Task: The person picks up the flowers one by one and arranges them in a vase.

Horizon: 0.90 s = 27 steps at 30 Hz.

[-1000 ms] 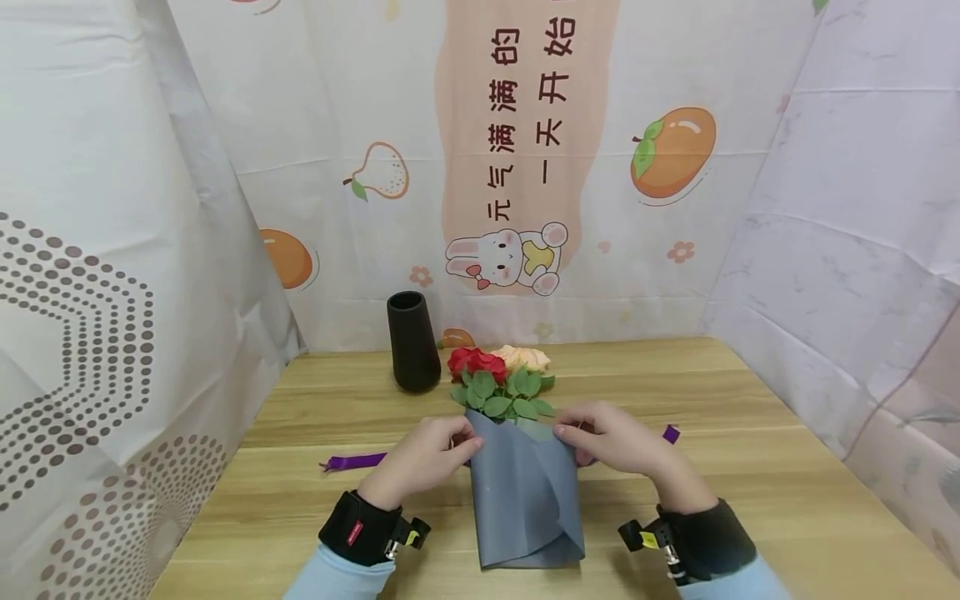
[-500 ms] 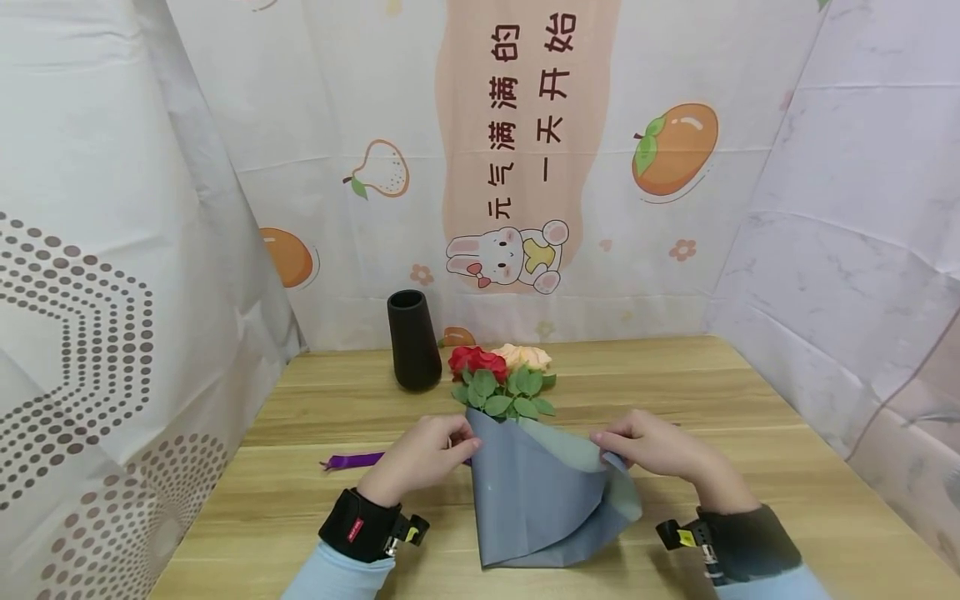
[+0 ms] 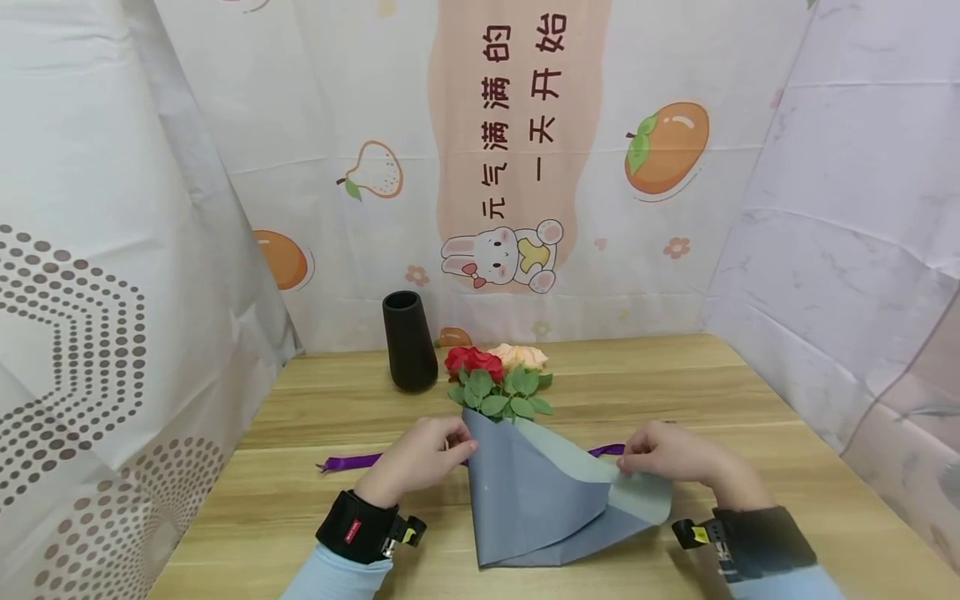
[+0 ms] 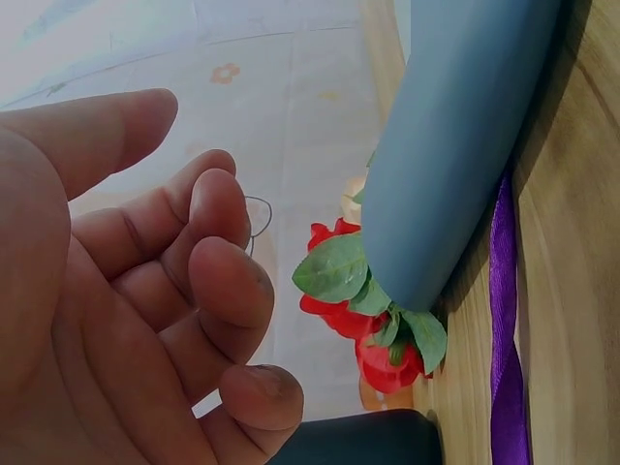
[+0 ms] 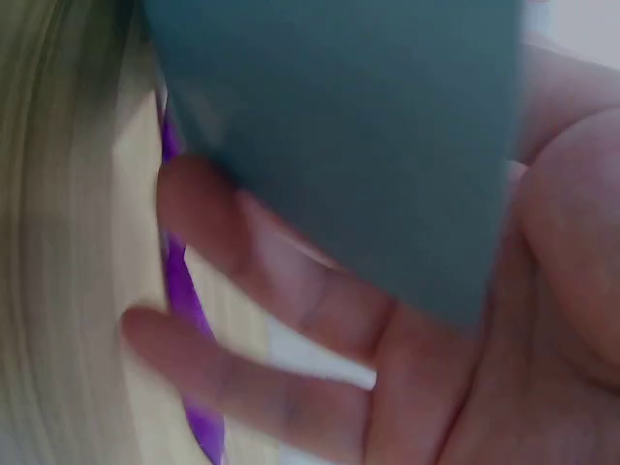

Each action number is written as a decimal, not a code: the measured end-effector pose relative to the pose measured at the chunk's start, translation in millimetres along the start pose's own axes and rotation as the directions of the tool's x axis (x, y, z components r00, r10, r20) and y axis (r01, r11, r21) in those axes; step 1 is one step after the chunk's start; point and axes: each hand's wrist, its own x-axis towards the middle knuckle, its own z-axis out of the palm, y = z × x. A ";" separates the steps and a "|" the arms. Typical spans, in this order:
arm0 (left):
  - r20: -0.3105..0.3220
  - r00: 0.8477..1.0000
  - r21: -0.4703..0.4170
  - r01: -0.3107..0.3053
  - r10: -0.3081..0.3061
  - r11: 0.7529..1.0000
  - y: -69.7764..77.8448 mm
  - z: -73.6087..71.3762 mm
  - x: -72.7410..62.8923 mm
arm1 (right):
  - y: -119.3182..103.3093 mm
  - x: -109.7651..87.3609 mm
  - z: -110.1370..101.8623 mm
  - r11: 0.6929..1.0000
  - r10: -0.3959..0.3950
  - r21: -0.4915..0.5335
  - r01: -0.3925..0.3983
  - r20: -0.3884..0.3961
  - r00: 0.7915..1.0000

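A bouquet wrap of blue-grey wrapping paper [image 3: 536, 492] lies on the table, with a red rose [image 3: 474, 362] and a peach rose [image 3: 520, 357] above green leaves at its far end. My left hand [image 3: 423, 458] is beside the paper's left edge; in the left wrist view its loosely bent fingers hold nothing and the thumb stands apart. With my right hand [image 3: 671, 454] I pinch the right flap, whose pale green inner side is turned up. In the right wrist view the flap [image 5: 368, 145] passes between thumb and fingers. A purple ribbon [image 3: 351, 462] runs beneath the wrap, showing on both sides.
Behind the flowers, to the left, a black vase [image 3: 410, 342] stands upright on the wooden table [image 3: 315, 392]. A printed cloth [image 3: 360, 250] hangs along the back edge, and light sheets hang at both sides.
My right hand has moved to the right, drawing the right flap outward so the paper spreads and its pale inner side shows. The left hand has stayed at the left edge.
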 end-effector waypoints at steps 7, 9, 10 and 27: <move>0.006 1.000 -0.007 0.009 -0.009 1.000 -5.5 -2.2 0.5 | 2.3 -5.9 4.8 0.984 0.176 0.027 -0.177 0.048 0.983; 0.002 1.000 -0.001 0.005 -0.005 1.000 -7.3 -3.4 0.6 | 3.1 -6.2 5.0 0.980 0.188 0.052 -0.191 0.059 0.980; -0.002 1.000 0.004 0.004 -0.004 1.000 -8.1 -4.2 0.4 | 3.2 -6.7 5.1 0.979 0.190 0.062 -0.194 0.061 0.980; -0.179 0.982 0.080 -0.051 0.065 0.995 1.7 -16.2 3.7 | -2.2 6.7 -3.5 0.996 -0.070 -0.065 0.058 -0.209 0.975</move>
